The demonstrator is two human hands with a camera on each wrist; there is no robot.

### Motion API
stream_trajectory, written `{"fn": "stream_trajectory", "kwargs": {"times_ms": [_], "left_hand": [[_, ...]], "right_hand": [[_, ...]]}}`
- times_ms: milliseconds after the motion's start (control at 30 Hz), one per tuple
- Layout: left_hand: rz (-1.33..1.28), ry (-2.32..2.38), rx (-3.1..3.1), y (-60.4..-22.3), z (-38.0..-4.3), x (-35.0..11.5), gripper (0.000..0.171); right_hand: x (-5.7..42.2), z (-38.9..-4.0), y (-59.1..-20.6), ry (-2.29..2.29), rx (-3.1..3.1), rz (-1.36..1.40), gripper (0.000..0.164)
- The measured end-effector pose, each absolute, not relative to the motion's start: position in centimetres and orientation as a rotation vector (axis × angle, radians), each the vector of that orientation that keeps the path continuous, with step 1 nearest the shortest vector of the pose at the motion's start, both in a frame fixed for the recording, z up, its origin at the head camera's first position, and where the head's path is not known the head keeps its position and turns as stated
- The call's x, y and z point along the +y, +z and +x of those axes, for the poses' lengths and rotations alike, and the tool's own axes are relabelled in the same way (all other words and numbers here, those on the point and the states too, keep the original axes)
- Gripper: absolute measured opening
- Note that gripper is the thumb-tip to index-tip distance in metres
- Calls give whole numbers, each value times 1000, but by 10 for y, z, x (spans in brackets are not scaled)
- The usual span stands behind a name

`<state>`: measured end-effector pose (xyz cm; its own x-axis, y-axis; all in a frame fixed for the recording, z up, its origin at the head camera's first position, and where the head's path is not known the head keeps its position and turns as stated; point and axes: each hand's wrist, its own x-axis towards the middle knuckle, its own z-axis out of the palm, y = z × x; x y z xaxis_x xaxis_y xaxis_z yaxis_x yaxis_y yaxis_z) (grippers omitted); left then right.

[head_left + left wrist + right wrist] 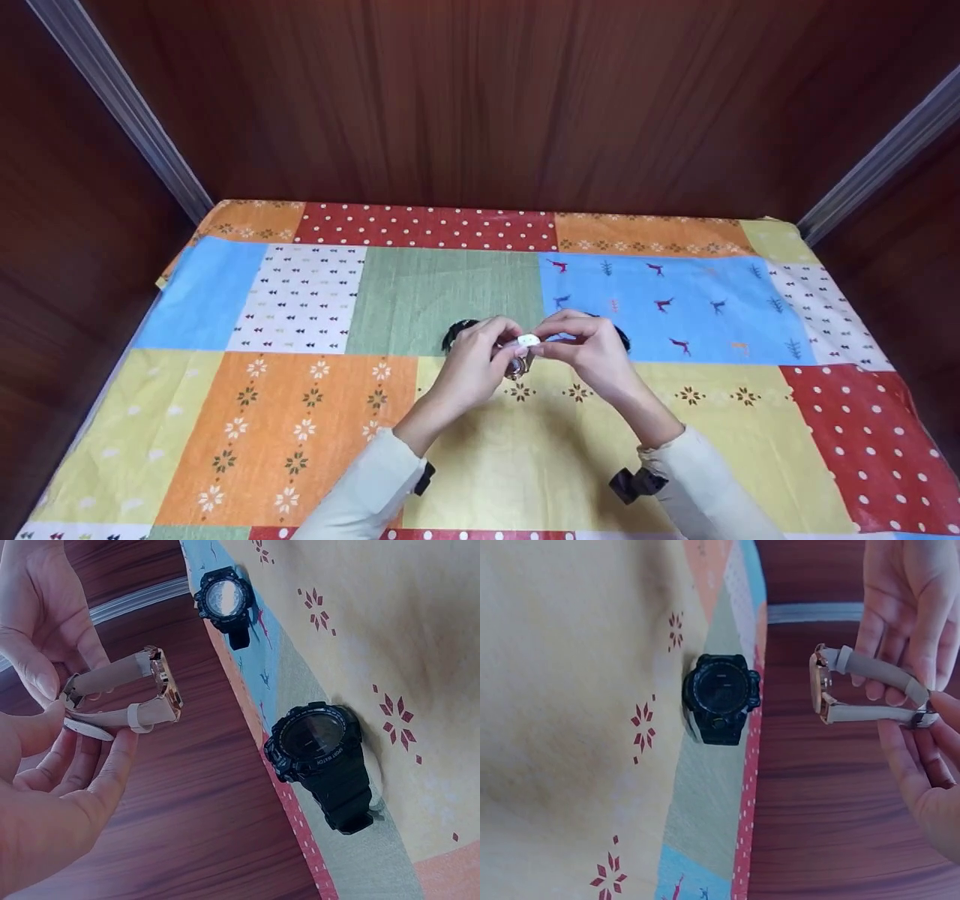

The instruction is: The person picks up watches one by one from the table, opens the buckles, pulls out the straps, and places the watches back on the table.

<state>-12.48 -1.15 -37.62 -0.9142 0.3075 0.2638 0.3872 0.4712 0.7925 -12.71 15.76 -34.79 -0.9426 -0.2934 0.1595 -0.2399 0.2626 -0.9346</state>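
A wristwatch (515, 368) with a rose-gold case and a pale strap is held up between both hands over the cloth. My left hand (478, 358) pinches the strap near its end, fingers curled beneath it in the left wrist view. From the other side, my right hand (592, 351) grips the strap at the buckle (920, 718). The strap forms a loop, with the watch case (166, 684) hanging at the end away from the fingers. A pale strap loop (139, 718) sits close to the case. The dial faces away from the hands.
Two black sports watches lie on the patchwork tablecloth (300, 435), one black watch (315, 735) behind my left hand and the other black watch (225, 600) behind my right. Brown wood-grain panels (480, 97) stand around the back and sides.
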Motion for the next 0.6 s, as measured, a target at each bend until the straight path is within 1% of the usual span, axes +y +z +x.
{"fn": "stream_trajectory", "kwargs": {"times_ms": [100, 200, 400, 600], "left_hand": [[-620, -1447, -2615, -376, -125, -12, 6], [-615, -1425, -2624, -376, -124, -11, 6], [-640, -1340, -2626, -374, -122, -11, 7], [-647, -1294, -2633, -374, -121, -11, 12]], "right_hand": [[162, -133, -359, -1822, 2442, -524, 13], [166, -139, -369, -1765, 2474, -590, 13], [162, -138, -366, -1582, 2601, -727, 12], [161, -137, -364, -1559, 2655, -784, 12]]}}
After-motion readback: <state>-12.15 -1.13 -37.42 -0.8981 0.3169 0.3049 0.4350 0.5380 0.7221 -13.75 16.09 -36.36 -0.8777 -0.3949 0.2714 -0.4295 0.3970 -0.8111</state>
